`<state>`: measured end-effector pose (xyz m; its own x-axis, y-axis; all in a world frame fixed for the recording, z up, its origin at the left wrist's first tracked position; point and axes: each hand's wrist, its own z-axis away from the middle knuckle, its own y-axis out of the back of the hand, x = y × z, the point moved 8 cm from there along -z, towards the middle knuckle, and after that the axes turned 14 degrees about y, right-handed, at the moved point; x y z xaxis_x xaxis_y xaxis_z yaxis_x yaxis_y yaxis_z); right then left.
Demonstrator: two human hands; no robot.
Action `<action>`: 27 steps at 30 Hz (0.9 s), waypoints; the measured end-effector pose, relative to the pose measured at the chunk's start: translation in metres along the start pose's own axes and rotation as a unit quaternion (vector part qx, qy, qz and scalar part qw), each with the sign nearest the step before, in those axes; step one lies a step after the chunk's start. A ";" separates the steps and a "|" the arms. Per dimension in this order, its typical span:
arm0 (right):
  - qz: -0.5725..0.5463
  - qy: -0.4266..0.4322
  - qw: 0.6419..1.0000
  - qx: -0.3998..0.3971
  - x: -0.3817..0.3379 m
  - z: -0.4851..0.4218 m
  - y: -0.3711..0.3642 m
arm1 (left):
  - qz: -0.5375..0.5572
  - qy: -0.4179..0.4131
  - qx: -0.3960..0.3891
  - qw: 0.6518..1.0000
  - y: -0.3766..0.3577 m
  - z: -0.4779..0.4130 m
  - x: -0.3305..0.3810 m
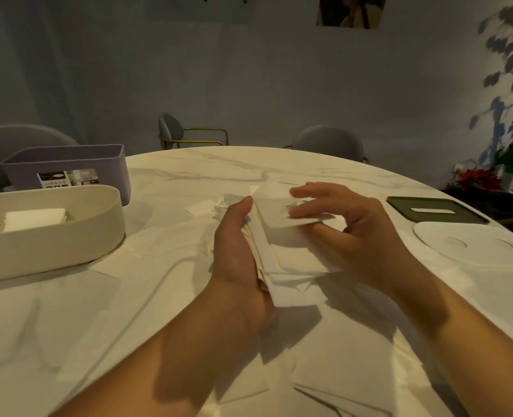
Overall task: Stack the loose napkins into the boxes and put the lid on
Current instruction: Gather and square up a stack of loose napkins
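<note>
A person is holding a napkin stack (pixel 282 239) in both hands above the middle of the desk (pixel 249 167).
At the desk's left edge a cream box (pixel 47 251) is holding a few folded napkins (pixel 34 219), and a purple box (pixel 65 168) is standing just behind it. The left hand (pixel 240 251) is cradling the stack, its grip curled under and round the stack's left side. The right hand (pixel 348 233) is pinching the top sheets, its grip closed with fingers lying on top. Loose napkins (pixel 339 371) are lying along the near edge. Near the right edge a dark green lid (pixel 435 218) and a white lid (pixel 465 245) are lying flat.
</note>
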<state>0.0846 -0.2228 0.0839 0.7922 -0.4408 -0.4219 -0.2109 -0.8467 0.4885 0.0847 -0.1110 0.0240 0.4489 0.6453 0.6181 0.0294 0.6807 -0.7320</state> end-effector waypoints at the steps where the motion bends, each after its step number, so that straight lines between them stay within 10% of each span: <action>1: -0.005 0.005 1.000 0.004 -0.002 -0.001 0.003 | -0.006 -0.007 0.003 1.000 0.000 0.001 0.002; 7: -0.036 0.011 0.993 -0.111 -0.008 0.000 -0.016 | -0.005 0.020 -0.036 0.999 -0.005 0.001 0.000; 15: 0.033 -0.180 0.968 0.172 0.046 0.006 0.068 | 0.016 -0.054 0.001 0.998 0.017 -0.002 0.045; 27: 0.051 -0.188 0.953 -0.231 0.053 0.026 -0.014 | 0.098 -0.131 0.041 0.986 0.052 -0.011 0.079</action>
<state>0.1152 -0.2419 0.0345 0.5014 -0.6632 -0.5557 0.0678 -0.6102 0.7894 0.1314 -0.0285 0.0311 0.1925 0.8271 0.5281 -0.1111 0.5530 -0.8257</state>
